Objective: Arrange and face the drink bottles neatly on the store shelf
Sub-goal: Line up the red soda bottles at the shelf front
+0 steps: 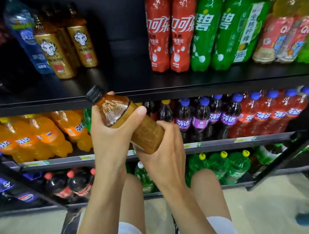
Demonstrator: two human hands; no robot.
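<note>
1. Both hands clasp the gold-label bottle: left hand wrapped around its shoulder, right hand around its base.
2. It hangs tilted just below the top shelf, right of the matching gold bottles.
3. Rigid, full, probably heavy; hold mid-body.

A wide bare stretch of the top shelf is left open between the gold bottles and the red bottles.

I see clear glossy plastic amber bottle, matt gold label, ribbed black cap; matt black shelf.
</note>
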